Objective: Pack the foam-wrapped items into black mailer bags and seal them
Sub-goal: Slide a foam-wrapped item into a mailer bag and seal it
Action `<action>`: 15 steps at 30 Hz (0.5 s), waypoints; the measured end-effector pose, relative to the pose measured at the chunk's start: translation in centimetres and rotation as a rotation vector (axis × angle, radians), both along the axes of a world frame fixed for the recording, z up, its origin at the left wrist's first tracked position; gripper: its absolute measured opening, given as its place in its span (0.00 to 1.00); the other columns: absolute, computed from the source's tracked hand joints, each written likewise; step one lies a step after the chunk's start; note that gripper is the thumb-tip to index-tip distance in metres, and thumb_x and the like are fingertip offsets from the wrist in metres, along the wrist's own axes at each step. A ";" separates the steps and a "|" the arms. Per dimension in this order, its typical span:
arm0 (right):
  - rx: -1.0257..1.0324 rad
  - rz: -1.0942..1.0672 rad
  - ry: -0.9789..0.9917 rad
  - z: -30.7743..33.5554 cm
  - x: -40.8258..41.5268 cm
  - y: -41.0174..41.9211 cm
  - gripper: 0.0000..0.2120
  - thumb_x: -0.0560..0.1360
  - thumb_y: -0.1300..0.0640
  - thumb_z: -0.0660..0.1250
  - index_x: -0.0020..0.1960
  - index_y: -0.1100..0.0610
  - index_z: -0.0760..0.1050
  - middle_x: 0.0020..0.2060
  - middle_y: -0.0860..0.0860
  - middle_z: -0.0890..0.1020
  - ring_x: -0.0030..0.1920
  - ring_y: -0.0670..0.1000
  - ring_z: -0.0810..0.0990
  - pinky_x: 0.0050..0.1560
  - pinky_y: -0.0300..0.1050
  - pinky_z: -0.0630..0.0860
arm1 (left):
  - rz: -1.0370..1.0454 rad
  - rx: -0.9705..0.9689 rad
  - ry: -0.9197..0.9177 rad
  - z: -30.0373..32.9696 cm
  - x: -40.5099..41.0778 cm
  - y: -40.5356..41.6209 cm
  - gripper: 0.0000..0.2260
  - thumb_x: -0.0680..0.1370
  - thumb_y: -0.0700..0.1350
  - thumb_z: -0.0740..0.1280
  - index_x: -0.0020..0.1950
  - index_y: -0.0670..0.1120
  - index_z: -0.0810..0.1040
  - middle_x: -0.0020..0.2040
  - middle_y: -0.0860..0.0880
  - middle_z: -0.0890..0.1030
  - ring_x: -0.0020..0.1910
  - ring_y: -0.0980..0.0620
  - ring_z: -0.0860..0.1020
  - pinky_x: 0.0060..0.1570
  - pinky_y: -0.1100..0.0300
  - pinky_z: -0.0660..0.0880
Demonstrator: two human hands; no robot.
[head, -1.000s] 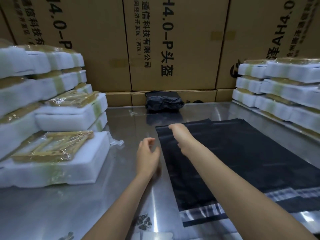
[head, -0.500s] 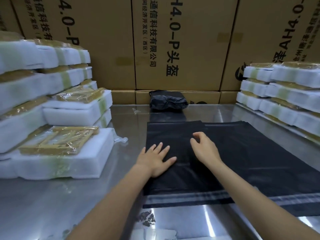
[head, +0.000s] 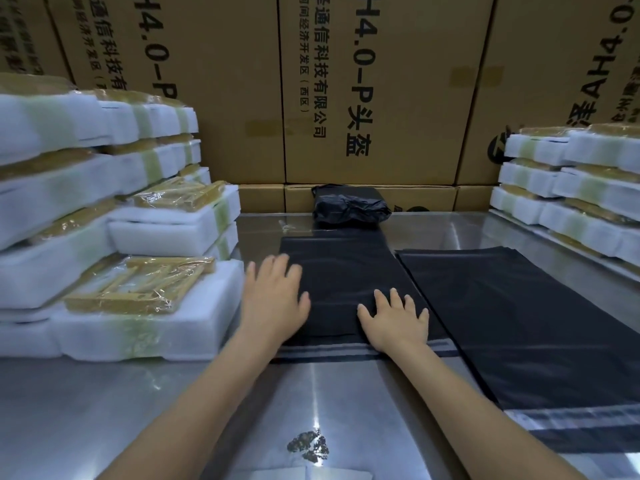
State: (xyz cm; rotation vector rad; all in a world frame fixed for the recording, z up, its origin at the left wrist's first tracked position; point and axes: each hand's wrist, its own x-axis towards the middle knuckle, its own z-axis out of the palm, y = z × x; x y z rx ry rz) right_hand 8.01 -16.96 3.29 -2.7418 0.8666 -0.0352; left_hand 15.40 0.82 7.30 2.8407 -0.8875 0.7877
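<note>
- Left hand (head: 273, 299): palm down, fingers straight and spread. It lies flat on the left edge of a black bag (head: 346, 289) and grips nothing.
- Right hand (head: 394, 318): also flat, fingers splayed. It presses on the same bag near its lower right part and holds nothing.
- That bag lies flat on the steel bench (head: 104, 410), its striped seal strip (head: 329, 351) at the near end, just under both wrists.
- A pile of more bags (head: 536, 323) lies just to the right, its left edge touching or close beside the first bag. Its own striped end is nearer the camera.
- Foam-wrapped items (head: 138, 306) are stacked on the left of the bench. The nearest lies just beside the left hand and shows a yellow wooden frame (head: 145, 285) under clear film on top.
- A second stack (head: 571, 188) of foam-wrapped items stands at the right, well apart from the hands.
- A bulging packed bag (head: 349, 204) sits at the far edge of the bench, against the cartons (head: 346, 81) that wall the back.
- A dark smudge (head: 308, 446) marks the bench between the forearms.
</note>
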 end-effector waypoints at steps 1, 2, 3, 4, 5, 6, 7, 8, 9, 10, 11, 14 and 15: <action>0.002 -0.013 -0.003 0.0 0.1 0.2 0.30 0.80 0.37 0.43 0.79 0.48 0.47 0.78 0.52 0.46 0.78 0.57 0.43 0.74 0.60 0.42 | 0.063 -0.008 -0.029 1.0 0.4 0.7 0.22 0.76 0.56 0.60 0.67 0.48 0.69 0.70 0.47 0.66 0.70 0.46 0.62 0.68 0.46 0.57; 0.002 -0.016 -0.008 0.0 0.1 0.3 0.30 0.80 0.38 0.43 0.79 0.49 0.47 0.78 0.52 0.46 0.78 0.58 0.43 0.74 0.60 0.42 | 0.142 0.005 -0.032 2.0 0.8 1.5 0.22 0.75 0.57 0.61 0.66 0.48 0.69 0.69 0.46 0.66 0.69 0.44 0.63 0.66 0.46 0.59; 0.001 -0.014 -0.012 0.0 0.2 0.3 0.30 0.80 0.38 0.43 0.79 0.49 0.47 0.78 0.53 0.46 0.78 0.58 0.43 0.74 0.60 0.42 | 0.226 0.035 -0.006 2.8 1.3 2.3 0.23 0.75 0.59 0.61 0.65 0.48 0.69 0.68 0.46 0.67 0.68 0.43 0.64 0.65 0.47 0.61; 0.001 -0.008 -0.015 0.1 0.2 0.3 0.30 0.80 0.38 0.43 0.79 0.49 0.47 0.78 0.53 0.46 0.78 0.58 0.43 0.74 0.60 0.43 | 0.306 0.070 0.046 3.4 1.9 3.1 0.25 0.74 0.60 0.62 0.66 0.48 0.68 0.68 0.45 0.67 0.67 0.42 0.66 0.63 0.48 0.63; 0.002 0.001 -0.017 0.2 0.2 0.2 0.30 0.80 0.39 0.44 0.79 0.49 0.47 0.78 0.53 0.47 0.78 0.58 0.44 0.74 0.60 0.43 | 0.376 0.106 0.117 3.6 2.2 3.8 0.26 0.74 0.60 0.63 0.67 0.47 0.67 0.68 0.45 0.66 0.66 0.41 0.66 0.61 0.49 0.65; 0.004 0.009 -0.019 0.2 0.2 0.3 0.30 0.80 0.39 0.44 0.79 0.50 0.48 0.78 0.53 0.47 0.78 0.58 0.44 0.74 0.60 0.43 | 0.435 0.149 0.184 3.6 2.5 4.4 0.28 0.74 0.61 0.64 0.68 0.47 0.65 0.68 0.44 0.65 0.65 0.40 0.67 0.61 0.49 0.66; 0.000 0.016 -0.030 0.2 0.1 0.4 0.30 0.80 0.39 0.45 0.79 0.50 0.49 0.78 0.53 0.48 0.78 0.58 0.45 0.74 0.60 0.43 | 0.484 0.202 0.217 3.3 2.7 4.8 0.29 0.74 0.60 0.64 0.69 0.47 0.63 0.69 0.44 0.64 0.66 0.38 0.66 0.62 0.48 0.66; -0.015 0.021 -0.057 0.1 -0.1 0.6 0.30 0.80 0.39 0.47 0.78 0.51 0.51 0.78 0.53 0.50 0.78 0.57 0.46 0.74 0.59 0.44 | 0.519 0.260 0.213 2.8 2.7 5.0 0.29 0.74 0.59 0.64 0.70 0.46 0.62 0.69 0.43 0.63 0.66 0.37 0.66 0.64 0.46 0.65; -0.047 0.025 -0.105 0.1 -0.2 1.0 0.30 0.80 0.40 0.49 0.78 0.51 0.53 0.78 0.53 0.53 0.78 0.56 0.47 0.74 0.59 0.44 | 0.544 0.306 0.195 2.5 2.7 4.9 0.30 0.75 0.57 0.64 0.71 0.46 0.61 0.69 0.43 0.62 0.66 0.36 0.65 0.65 0.45 0.65; -0.092 0.031 -0.165 0.1 -0.4 1.3 0.29 0.80 0.41 0.51 0.77 0.52 0.56 0.77 0.53 0.56 0.77 0.56 0.48 0.74 0.59 0.45 | 0.557 0.325 0.175 2.4 2.7 4.8 0.30 0.75 0.56 0.64 0.72 0.45 0.60 0.70 0.43 0.62 0.66 0.36 0.65 0.65 0.44 0.64; -0.137 0.038 -0.228 0.2 -0.5 1.7 0.27 0.80 0.43 0.54 0.76 0.53 0.58 0.76 0.52 0.58 0.77 0.55 0.49 0.74 0.59 0.46 | 0.561 0.328 0.164 2.3 2.7 4.6 0.30 0.75 0.55 0.65 0.72 0.44 0.60 0.70 0.43 0.62 0.66 0.35 0.65 0.66 0.43 0.64; -0.180 0.077 -0.437 0.8 -0.7 3.3 0.21 0.79 0.47 0.58 0.70 0.51 0.67 0.71 0.50 0.68 0.74 0.52 0.57 0.73 0.55 0.54 | 0.528 0.316 0.156 2.6 2.5 4.5 0.29 0.74 0.54 0.67 0.71 0.44 0.63 0.66 0.44 0.65 0.65 0.37 0.67 0.64 0.43 0.65; -0.138 0.113 -0.516 1.1 -0.7 4.1 0.19 0.78 0.48 0.59 0.67 0.50 0.70 0.68 0.48 0.71 0.72 0.51 0.60 0.70 0.52 0.60 | 0.508 0.311 0.149 2.6 2.2 4.8 0.29 0.73 0.55 0.68 0.69 0.45 0.65 0.65 0.45 0.66 0.64 0.38 0.68 0.63 0.45 0.66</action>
